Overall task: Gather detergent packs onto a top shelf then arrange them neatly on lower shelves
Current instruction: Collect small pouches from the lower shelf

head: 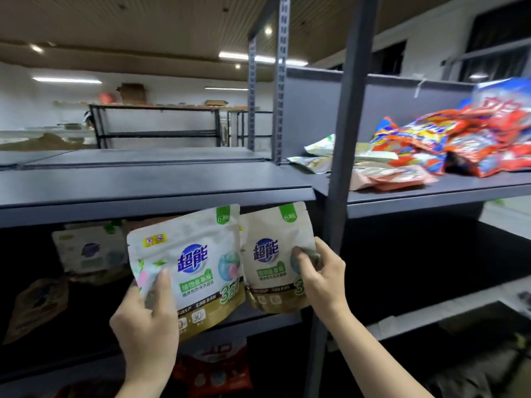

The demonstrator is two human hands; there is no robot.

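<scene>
My left hand (pixel 149 320) grips a white and gold detergent pouch (pixel 195 262) by its lower left corner, upright in front of the second shelf (pixel 258 320). My right hand (pixel 321 277) pinches the right edge of a second, beige pouch (pixel 273 254) of the same brand, standing just right of the first. A third like pouch (pixel 92 251) stands further back on the left in shadow. On the top shelf (pixel 431 191) to the right lies a pile of red and blue packs (pixel 459 142) with several pale pouches (pixel 321 156) beside it.
A grey upright post (pixel 344 139) stands just right of my right hand. The left top shelf board (pixel 143 182) carries nothing. A brownish pack (pixel 37 305) leans at the far left of the second shelf. Red packs (pixel 218 366) sit on the shelf below. Other racks stand far behind.
</scene>
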